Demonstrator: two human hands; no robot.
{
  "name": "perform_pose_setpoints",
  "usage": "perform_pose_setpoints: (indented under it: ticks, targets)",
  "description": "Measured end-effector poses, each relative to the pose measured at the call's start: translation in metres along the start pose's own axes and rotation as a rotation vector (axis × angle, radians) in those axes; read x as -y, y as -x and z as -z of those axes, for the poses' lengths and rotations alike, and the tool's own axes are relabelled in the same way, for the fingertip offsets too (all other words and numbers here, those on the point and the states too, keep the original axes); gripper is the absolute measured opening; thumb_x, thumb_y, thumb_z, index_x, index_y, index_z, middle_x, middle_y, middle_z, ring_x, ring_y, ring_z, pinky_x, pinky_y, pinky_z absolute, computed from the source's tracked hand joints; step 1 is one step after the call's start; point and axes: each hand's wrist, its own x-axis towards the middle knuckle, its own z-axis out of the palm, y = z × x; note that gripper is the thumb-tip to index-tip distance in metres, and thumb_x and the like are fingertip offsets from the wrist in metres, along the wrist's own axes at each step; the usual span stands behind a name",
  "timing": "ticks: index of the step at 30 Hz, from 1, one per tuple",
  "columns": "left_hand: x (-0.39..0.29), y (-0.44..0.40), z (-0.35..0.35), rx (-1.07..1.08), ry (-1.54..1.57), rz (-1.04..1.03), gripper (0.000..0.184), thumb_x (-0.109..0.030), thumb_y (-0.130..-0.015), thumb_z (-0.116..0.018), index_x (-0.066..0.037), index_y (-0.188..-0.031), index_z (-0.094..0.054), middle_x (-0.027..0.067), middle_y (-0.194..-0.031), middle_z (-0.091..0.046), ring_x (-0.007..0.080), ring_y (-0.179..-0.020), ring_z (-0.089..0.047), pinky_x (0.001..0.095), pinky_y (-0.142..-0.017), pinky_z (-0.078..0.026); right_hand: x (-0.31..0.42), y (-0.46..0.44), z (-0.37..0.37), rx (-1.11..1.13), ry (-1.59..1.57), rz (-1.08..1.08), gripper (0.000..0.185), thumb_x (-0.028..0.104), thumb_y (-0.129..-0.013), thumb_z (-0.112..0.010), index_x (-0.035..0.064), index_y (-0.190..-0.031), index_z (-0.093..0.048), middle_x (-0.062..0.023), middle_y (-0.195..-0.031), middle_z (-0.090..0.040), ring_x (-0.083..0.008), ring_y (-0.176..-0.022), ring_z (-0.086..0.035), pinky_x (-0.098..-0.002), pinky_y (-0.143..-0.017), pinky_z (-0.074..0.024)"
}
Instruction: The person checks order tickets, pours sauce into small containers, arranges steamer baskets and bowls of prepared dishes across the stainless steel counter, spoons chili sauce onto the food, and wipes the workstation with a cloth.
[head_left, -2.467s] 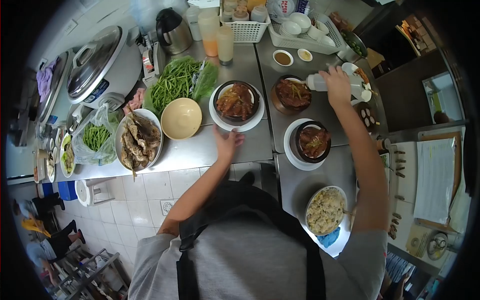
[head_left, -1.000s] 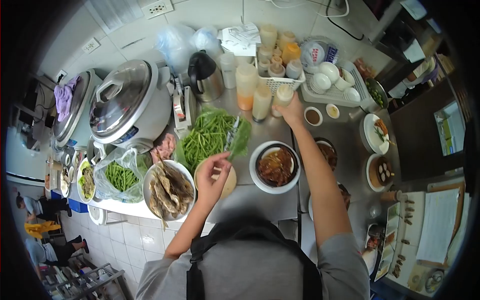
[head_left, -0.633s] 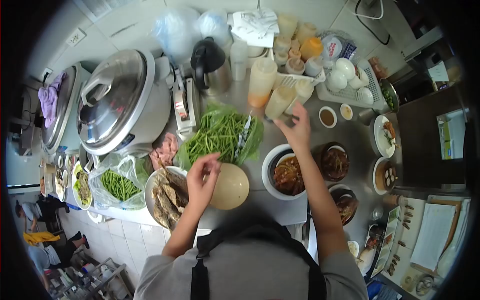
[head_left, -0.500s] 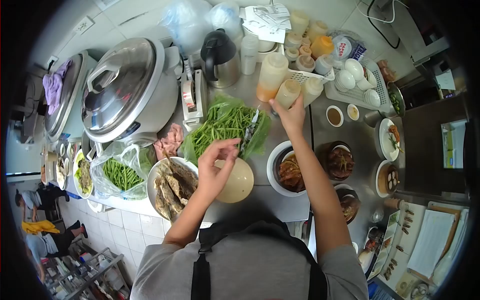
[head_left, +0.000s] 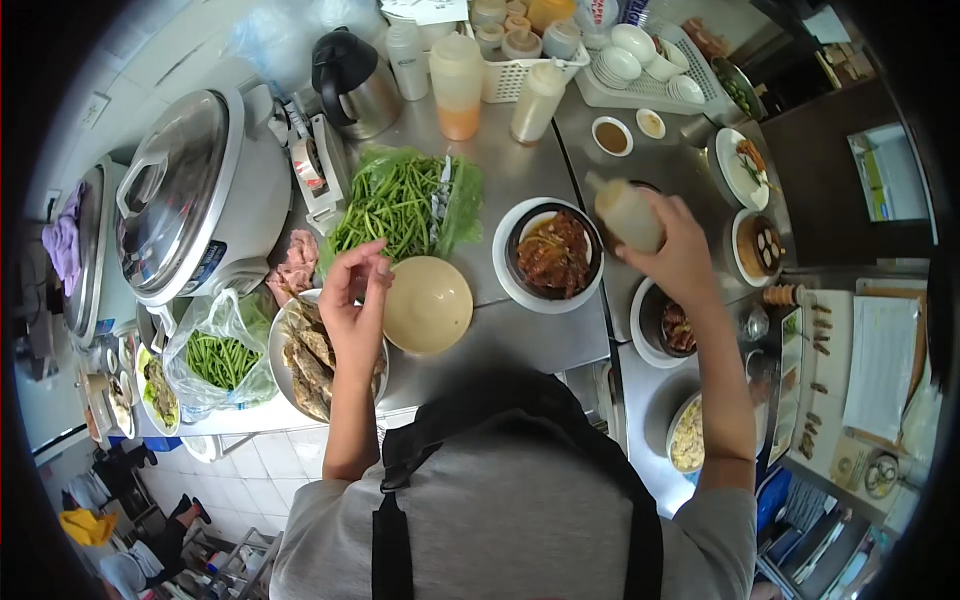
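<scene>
My right hand (head_left: 682,248) grips a squeeze bottle (head_left: 628,212) with pale contents. The bottle is tilted, its nozzle toward the upper left, above a dark bowl that it mostly hides. To its left, a dark bowl of saucy braised meat (head_left: 553,252) sits on a white plate (head_left: 510,275). My left hand (head_left: 357,300) is empty, fingers loosely curled and apart from the thumb. It hovers between an empty beige bowl (head_left: 428,305) and a white bowl of fried fish (head_left: 305,355). Beyond it, green beans (head_left: 390,205) lie on a green plastic bag.
Two squeeze bottles, one with orange contents (head_left: 458,90) and one pale (head_left: 538,103), stand behind. A metal thermos jug (head_left: 355,85) and a large cooker (head_left: 190,190) are at left. Sauce dishes (head_left: 612,137) and another meat bowl (head_left: 675,325) are at right. People stand far left.
My right hand has lifted the squeeze bottle from beside the others and carried it right and nearer me, tilting it. My view has shifted rightward; my left hand stays near the beige bowl.
</scene>
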Motion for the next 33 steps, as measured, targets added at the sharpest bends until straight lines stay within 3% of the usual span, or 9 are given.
perform_pose_setpoints:
  ticks: [3, 6, 12, 15, 18, 21, 27, 28, 33]
  targets:
    - [-0.013, 0.004, -0.016, 0.05, -0.012, -0.034, 0.019, -0.004, -0.091, -0.062, -0.002, -0.11, -0.064, 0.0033, -0.092, -0.061, 0.008, -0.078, -0.061, 0.0209, -0.071, -0.049, -0.02, 0.035, -0.012, 0.13, 0.255, 0.002, 0.06, 0.006, -0.061, -0.073, 0.0138, -0.12, -0.061, -0.0058, -0.104, -0.062, -0.0306, -0.1, -0.053, -0.0398, -0.09, -0.0467]
    - [-0.017, 0.011, -0.021, 0.129, -0.068, -0.074, 0.02, -0.003, -0.092, -0.061, -0.001, -0.112, -0.062, 0.0029, -0.092, -0.061, 0.0094, -0.081, -0.062, 0.0228, -0.074, -0.051, -0.034, 0.05, -0.017, 0.137, 0.386, 0.102, 0.054, 0.001, -0.066, -0.067, 0.014, -0.118, -0.062, -0.0052, -0.102, -0.063, -0.0301, -0.099, -0.054, -0.0399, -0.091, -0.0454]
    - [-0.016, 0.023, -0.028, 0.187, -0.13, -0.087, 0.017, -0.003, -0.092, -0.061, -0.001, -0.108, -0.064, 0.0034, -0.094, -0.061, 0.0091, -0.078, -0.061, 0.0226, -0.073, -0.05, -0.043, 0.039, -0.032, -0.075, 0.431, 0.208, 0.045, -0.004, -0.072, -0.056, 0.0129, -0.112, -0.066, -0.0034, -0.103, -0.065, -0.0288, -0.098, -0.055, -0.0401, -0.092, -0.044]
    - [-0.023, 0.027, -0.028, 0.171, -0.171, -0.075, 0.016, -0.004, -0.092, -0.061, -0.001, -0.108, -0.065, 0.003, -0.093, -0.06, 0.009, -0.078, -0.06, 0.0224, -0.073, -0.05, -0.04, 0.035, -0.043, -0.154, 0.342, 0.277, 0.044, -0.004, -0.072, -0.057, 0.0131, -0.111, -0.066, -0.003, -0.107, -0.066, -0.028, -0.099, -0.055, -0.0402, -0.092, -0.0438]
    - [-0.022, 0.031, -0.03, 0.162, -0.177, -0.082, 0.016, -0.004, -0.092, -0.061, -0.001, -0.108, -0.065, 0.0028, -0.092, -0.06, 0.0089, -0.078, -0.06, 0.0222, -0.073, -0.05, -0.044, 0.038, -0.046, -0.074, 0.291, 0.29, 0.049, -0.005, -0.069, -0.059, 0.0139, -0.113, -0.065, -0.0035, -0.109, -0.066, -0.0281, -0.101, -0.056, -0.0403, -0.093, -0.0436]
    - [-0.023, 0.039, -0.036, 0.157, -0.189, -0.122, 0.017, -0.002, -0.092, -0.06, -0.002, -0.108, -0.065, 0.0028, -0.091, -0.06, 0.0092, -0.077, -0.061, 0.0223, -0.072, -0.05, -0.056, 0.046, -0.039, -0.02, 0.177, 0.166, 0.057, -0.005, -0.063, -0.064, 0.015, -0.116, -0.063, -0.0059, -0.11, -0.065, -0.0293, -0.104, -0.056, -0.0403, -0.094, -0.0439]
    - [-0.029, 0.051, -0.048, 0.172, -0.178, -0.146, 0.021, 0.002, -0.087, -0.061, -0.005, -0.105, -0.069, 0.0057, -0.088, -0.063, 0.0132, -0.075, -0.062, 0.0249, -0.065, -0.05, -0.099, 0.047, -0.019, -0.227, -0.003, -0.034, 0.066, -0.004, -0.059, -0.069, 0.0148, -0.121, -0.059, -0.0081, -0.113, -0.064, -0.0326, -0.108, -0.056, -0.0415, -0.095, -0.044]
    - [-0.031, 0.052, -0.049, 0.166, -0.193, -0.14, 0.021, 0.001, -0.087, -0.061, -0.005, -0.105, -0.069, 0.0058, -0.088, -0.063, 0.0132, -0.075, -0.062, 0.0249, -0.064, -0.05, -0.103, 0.048, -0.012, -0.251, -0.008, -0.089, 0.066, -0.005, -0.059, -0.069, 0.0146, -0.122, -0.058, -0.0079, -0.114, -0.064, -0.0327, -0.107, -0.056, -0.0414, -0.096, -0.0438]
    - [-0.033, 0.056, -0.047, 0.157, -0.258, -0.147, 0.018, 0.0, -0.089, -0.06, -0.004, -0.105, -0.067, 0.0061, -0.091, -0.064, 0.012, -0.077, -0.063, 0.0241, -0.068, -0.051, -0.141, 0.043, 0.006, -0.231, 0.28, 0.083, 0.068, -0.006, -0.059, -0.069, 0.016, -0.122, -0.058, -0.0075, -0.112, -0.063, -0.032, -0.108, -0.055, -0.0419, -0.096, -0.043]
